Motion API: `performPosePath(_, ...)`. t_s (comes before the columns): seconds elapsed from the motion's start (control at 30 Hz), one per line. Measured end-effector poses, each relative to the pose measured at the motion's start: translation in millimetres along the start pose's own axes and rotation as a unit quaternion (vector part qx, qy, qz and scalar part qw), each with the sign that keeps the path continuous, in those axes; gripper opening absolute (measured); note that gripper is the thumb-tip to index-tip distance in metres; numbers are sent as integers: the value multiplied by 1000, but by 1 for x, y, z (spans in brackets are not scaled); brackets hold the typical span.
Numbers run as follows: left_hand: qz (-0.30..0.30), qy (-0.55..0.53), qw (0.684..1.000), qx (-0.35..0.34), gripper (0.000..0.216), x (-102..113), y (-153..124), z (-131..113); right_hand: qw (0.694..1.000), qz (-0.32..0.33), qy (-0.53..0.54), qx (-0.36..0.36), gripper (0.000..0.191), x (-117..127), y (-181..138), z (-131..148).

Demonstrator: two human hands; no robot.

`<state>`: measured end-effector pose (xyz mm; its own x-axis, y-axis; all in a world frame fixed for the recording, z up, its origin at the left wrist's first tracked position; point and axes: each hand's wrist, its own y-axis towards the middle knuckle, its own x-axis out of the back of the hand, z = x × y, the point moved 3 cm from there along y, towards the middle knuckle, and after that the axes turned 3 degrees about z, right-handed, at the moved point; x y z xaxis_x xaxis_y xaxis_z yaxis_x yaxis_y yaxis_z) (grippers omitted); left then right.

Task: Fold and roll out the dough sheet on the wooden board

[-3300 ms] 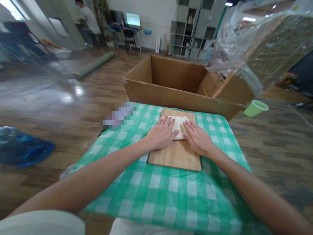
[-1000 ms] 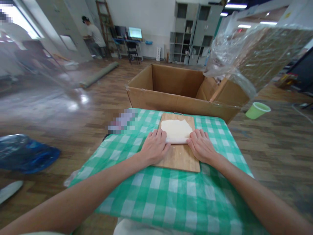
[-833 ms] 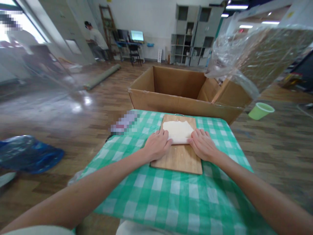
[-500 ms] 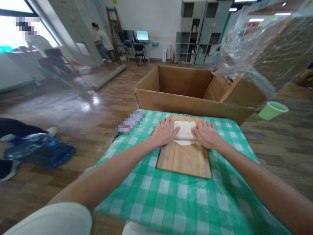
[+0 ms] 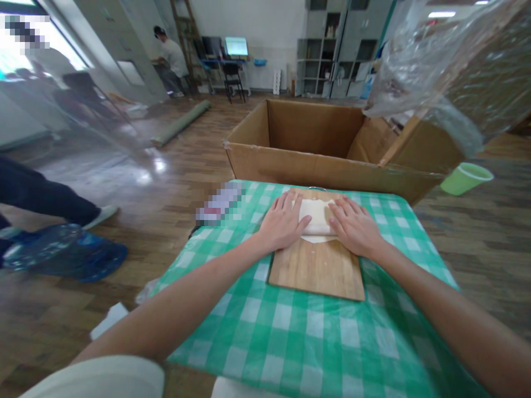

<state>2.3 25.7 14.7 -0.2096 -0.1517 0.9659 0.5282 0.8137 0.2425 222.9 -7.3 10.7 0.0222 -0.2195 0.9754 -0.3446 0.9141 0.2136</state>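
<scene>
A sheet of pale dough (image 5: pixel 316 209) lies on a wooden cutting board (image 5: pixel 317 271), with a thick rolled-looking band across its near part. Whether that band is folded dough or a pin beneath it, I cannot tell. My left hand (image 5: pixel 284 224) lies flat over the dough's left end, fingers stretched forward and thumb pointing inward. Over the right end rests my right hand (image 5: pixel 355 228), also flat with its fingers extended. Both palms hide the ends of the band. A thin flap of dough shows on its near side, between the thumbs.
The board sits on a green-and-white checked tablecloth (image 5: pixel 282 331). A blurred-out flat object (image 5: pixel 219 203) lies at the far left corner. Beyond the table stands a large cardboard box (image 5: pixel 332 166), with a green cup (image 5: pixel 467 178) to its right. A blue water bottle (image 5: pixel 66 251) and a person's leg (image 5: pixel 45 190) are at left.
My fingers have gone from curled round the ends of the band to stretched out flat on it. The person's leg at left has moved to the right.
</scene>
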Motion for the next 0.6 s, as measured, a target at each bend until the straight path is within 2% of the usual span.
performPosePath(0.23, 7, 5, 1000, -23, 68, 10, -22, -14, 1000, 15, 23, 10, 65, -3, -20, 8)
performPosePath(0.6, 30, 22, 998, -46, 72, 12, -60, -38, 999, -19, 26, 17, 64, 4, -60, 30)
